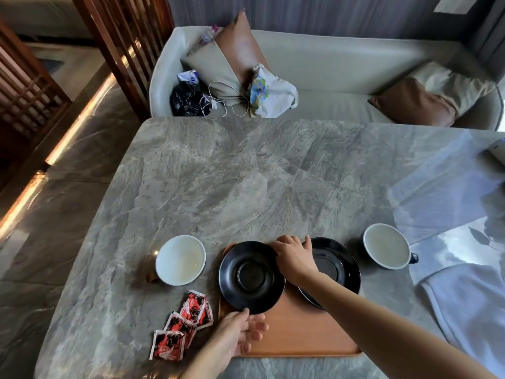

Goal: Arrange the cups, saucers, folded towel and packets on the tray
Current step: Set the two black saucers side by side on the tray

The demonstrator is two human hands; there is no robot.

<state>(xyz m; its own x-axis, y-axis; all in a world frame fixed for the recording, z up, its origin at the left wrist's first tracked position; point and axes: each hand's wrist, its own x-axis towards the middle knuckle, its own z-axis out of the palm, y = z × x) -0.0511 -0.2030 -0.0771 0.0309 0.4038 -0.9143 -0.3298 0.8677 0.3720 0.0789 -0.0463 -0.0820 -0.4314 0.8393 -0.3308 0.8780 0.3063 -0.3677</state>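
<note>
A wooden tray (295, 335) lies near the table's front edge. Two black saucers rest on its far half: the left saucer (251, 277) and the right saucer (338, 266). My left hand (237, 335) pinches the near rim of the left saucer with thumb and fingers. My right hand (293, 254) grips that saucer's far right rim, between the two saucers. A white-lined cup (180, 259) stands on the table left of the tray. A second cup (387, 246) with a dark handle stands to the right. Several red packets (181, 325) lie at the tray's left front. A white folded towel (470, 305) lies far right.
The grey marble table (246, 173) stretches away from the tray. Behind it stands a pale sofa (341, 77) holding cushions, bags and a charger cable. A wooden lattice screen (123, 36) stands at the back left.
</note>
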